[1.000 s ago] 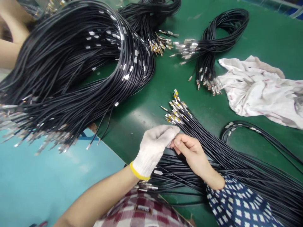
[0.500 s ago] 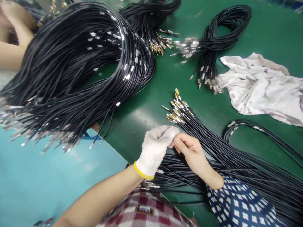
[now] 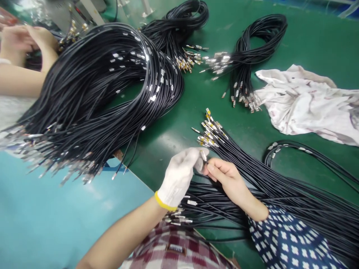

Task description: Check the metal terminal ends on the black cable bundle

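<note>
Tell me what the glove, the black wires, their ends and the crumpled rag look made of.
Glove: knitted white cotton by its look, matte, with a yellow cuff edge.
Wires: black plastic or rubber sheath, smooth with a slight sheen.
Wire ends: bright metal, silver and gold-toned, glinting.
Rag: thin woven cloth, white, creased and stained.

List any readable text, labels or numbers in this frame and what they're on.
No text is legible.
Label on the plaid garment: too blurred to read.
White cloth: faint reddish marks, unreadable.
Cable end pinched between left hand and right hand: no marking visible.
</note>
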A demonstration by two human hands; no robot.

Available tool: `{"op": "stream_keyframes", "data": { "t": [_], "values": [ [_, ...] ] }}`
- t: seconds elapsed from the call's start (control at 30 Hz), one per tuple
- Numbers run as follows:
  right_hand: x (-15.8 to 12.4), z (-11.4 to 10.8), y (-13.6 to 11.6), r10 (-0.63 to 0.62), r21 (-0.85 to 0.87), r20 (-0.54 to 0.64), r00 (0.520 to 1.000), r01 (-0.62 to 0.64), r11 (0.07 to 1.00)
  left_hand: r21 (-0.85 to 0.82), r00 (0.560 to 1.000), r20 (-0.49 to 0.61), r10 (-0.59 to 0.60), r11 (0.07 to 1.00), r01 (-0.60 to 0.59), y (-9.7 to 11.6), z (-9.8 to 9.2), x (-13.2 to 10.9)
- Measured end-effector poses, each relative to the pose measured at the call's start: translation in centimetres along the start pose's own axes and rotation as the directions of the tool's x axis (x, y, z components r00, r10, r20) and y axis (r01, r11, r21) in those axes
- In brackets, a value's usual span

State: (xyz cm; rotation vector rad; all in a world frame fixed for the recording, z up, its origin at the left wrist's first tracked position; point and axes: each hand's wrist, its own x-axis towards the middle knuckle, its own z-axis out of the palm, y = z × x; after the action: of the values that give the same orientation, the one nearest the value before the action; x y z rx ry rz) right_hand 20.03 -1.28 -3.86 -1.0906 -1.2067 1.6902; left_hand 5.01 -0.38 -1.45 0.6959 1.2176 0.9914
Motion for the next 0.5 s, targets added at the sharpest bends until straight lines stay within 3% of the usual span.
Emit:
{"op": "stream_keyframes", "data": {
  "t": [0.23, 0.4, 0.5],
  "values": [
    [-0.1, -0.2, 0.2, -0.033, -0.017, 0.018, 0.999, 0.034, 0.999, 0.035, 1.0, 0.006, -0.018, 0.999, 0.018, 0.5, -0.7, 0.5],
    [-0.4, -0.7, -0.1, -0.24, -0.203, -0.07, 0.968, 0.222, 0.954, 0.076, 0.969, -0.195, 0.149, 0.988, -0.137, 1.4, -3.4, 0.9],
    [-0.1, -1.1, 0.0, -0.314, -0.349, -0.083, 0.946, 0.267, 0.898, 0.151, 0.944, -0.242, 0.222, 0.97, -0.19, 1.5, -5.0, 0.9]
  ]
}}
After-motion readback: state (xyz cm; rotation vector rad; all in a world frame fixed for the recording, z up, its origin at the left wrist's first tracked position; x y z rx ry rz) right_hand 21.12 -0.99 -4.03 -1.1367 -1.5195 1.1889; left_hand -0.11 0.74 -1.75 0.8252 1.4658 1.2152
